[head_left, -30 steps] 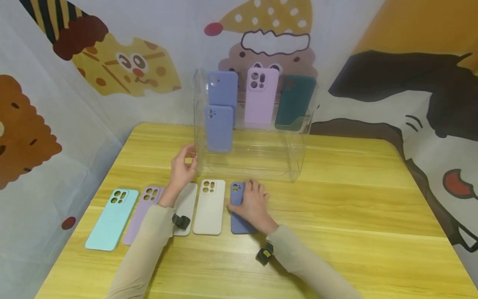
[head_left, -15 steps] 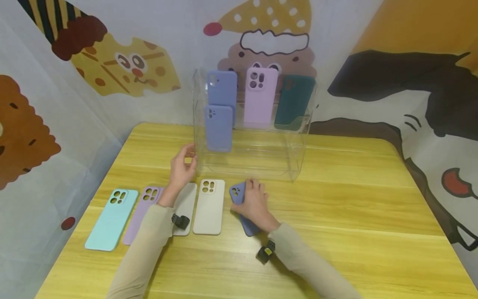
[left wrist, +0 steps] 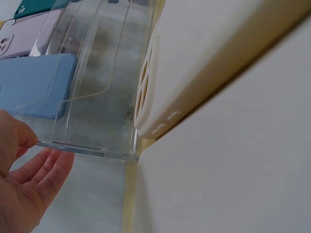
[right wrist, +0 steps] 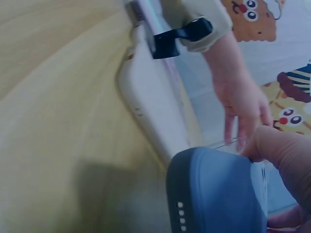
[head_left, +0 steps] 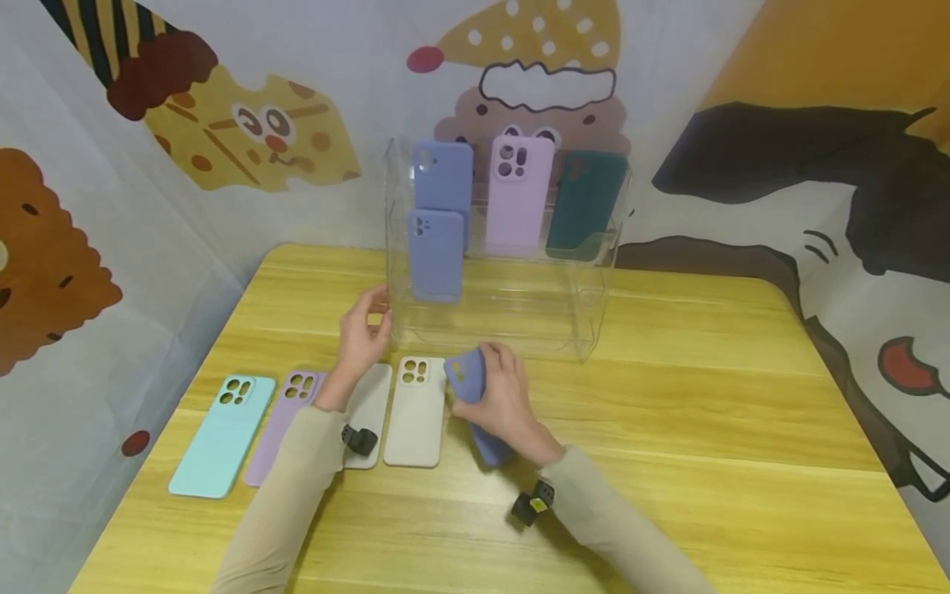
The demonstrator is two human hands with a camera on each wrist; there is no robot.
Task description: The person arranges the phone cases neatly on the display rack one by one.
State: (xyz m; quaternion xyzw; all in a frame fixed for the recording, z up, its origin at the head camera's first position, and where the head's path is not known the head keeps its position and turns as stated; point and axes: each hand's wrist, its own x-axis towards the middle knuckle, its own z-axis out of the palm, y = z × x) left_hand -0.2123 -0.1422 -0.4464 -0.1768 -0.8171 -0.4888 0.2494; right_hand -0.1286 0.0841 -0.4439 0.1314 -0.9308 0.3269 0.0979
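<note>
My right hand point(head_left: 508, 400) grips a blue-violet phone case point(head_left: 467, 381) by its long sides, thumb on the left edge. The case is tilted, its camera-hole end raised beside the white case. In the right wrist view the blue case point(right wrist: 221, 189) hangs above the table, its end with small holes nearest the camera. My left hand point(head_left: 364, 338) holds the left side wall of a clear stepped display rack point(head_left: 519, 318), thumb on one side and fingers on the other. Two blue cases point(head_left: 435, 256), a pink case point(head_left: 519, 194) and a dark green case point(head_left: 586, 202) stand in the rack.
Along the table's point(head_left: 705, 396) front left lie a turquoise case point(head_left: 223, 437), a purple case point(head_left: 278, 433) partly under my left forearm, a greyish-white case point(head_left: 374, 412) and a cream-white case point(head_left: 416, 417). A cartoon-printed cloth point(head_left: 297, 214) hangs behind the table.
The blue-violet case lay flat and straight a second ago; my right hand has turned it and lifted its camera end toward the upper left. My left hand stays at the rack.
</note>
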